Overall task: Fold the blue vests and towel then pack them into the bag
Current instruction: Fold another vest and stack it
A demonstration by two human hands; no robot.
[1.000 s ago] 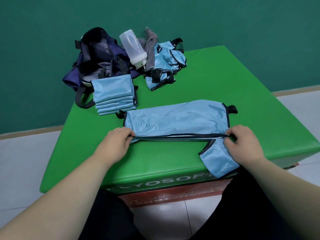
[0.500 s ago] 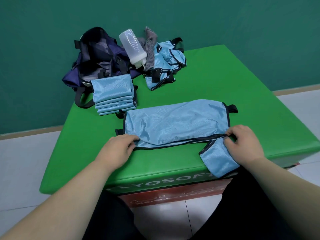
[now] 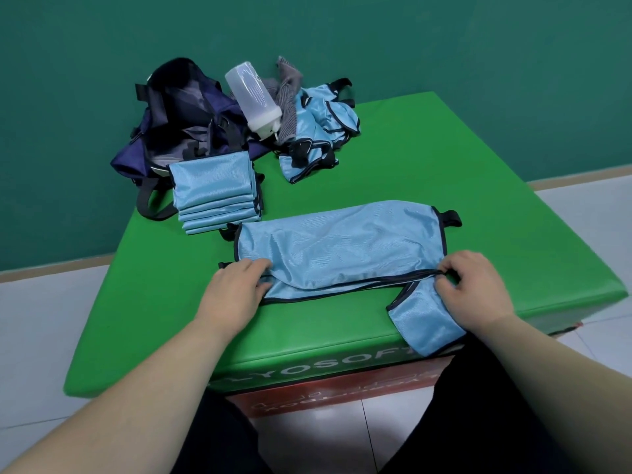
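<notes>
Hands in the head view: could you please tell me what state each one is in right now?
Left hand: closed, gripping the left end of the light blue dark-trimmed fabric vest.
Right hand: closed, pinching the vest's right edge.

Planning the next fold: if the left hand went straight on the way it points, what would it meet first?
The left hand holds the spread vest; going on, it would likely just cross more of it.
</notes>
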